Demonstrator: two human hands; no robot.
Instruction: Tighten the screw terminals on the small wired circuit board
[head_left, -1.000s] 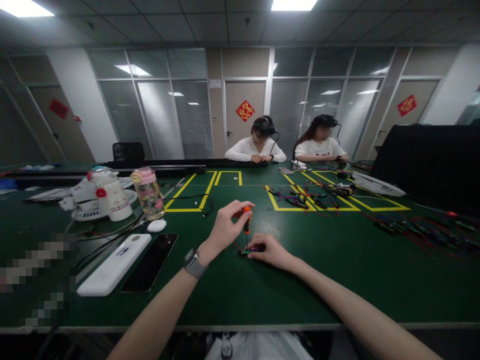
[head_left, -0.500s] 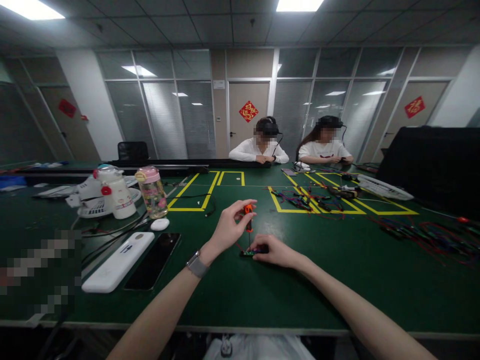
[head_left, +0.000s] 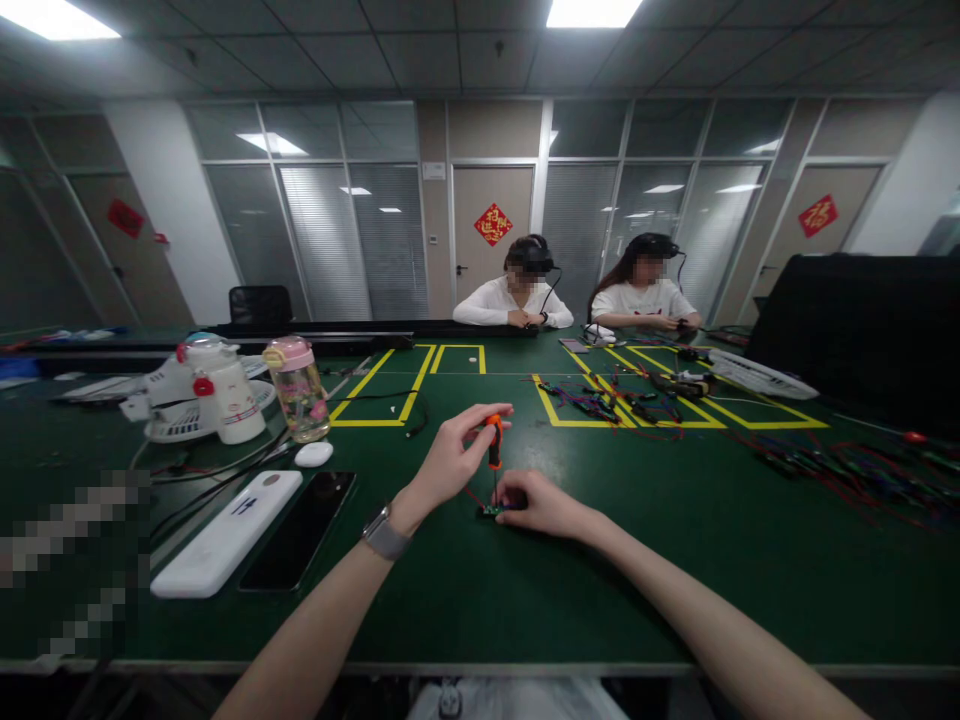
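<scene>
An orange and black screwdriver (head_left: pixel 494 445) stands nearly upright over a small green circuit board (head_left: pixel 491 511) on the table. My left hand (head_left: pixel 457 455) has its fingers closed around the top of the handle. The screwdriver's thin shaft runs down to the board; whether the tip sits in a screw is too small to tell. My right hand (head_left: pixel 541 503) rests on the table and grips the board's right end, and its fingers hide that part. A thin red wire shows at the board's left side.
Left of me lie a white power bank (head_left: pixel 229 535), a black phone (head_left: pixel 300 530) and a white case (head_left: pixel 314 454). Behind them stand a pink-lidded bottle (head_left: pixel 298 390) and a white kettle-shaped bottle (head_left: pixel 229 395). Wired boards (head_left: pixel 847 480) lie to the right. Two people sit across.
The view has shifted slightly. My left hand's fingers have moved a little at the handle's top, and more of the handle shows. My right hand stays on the board.
</scene>
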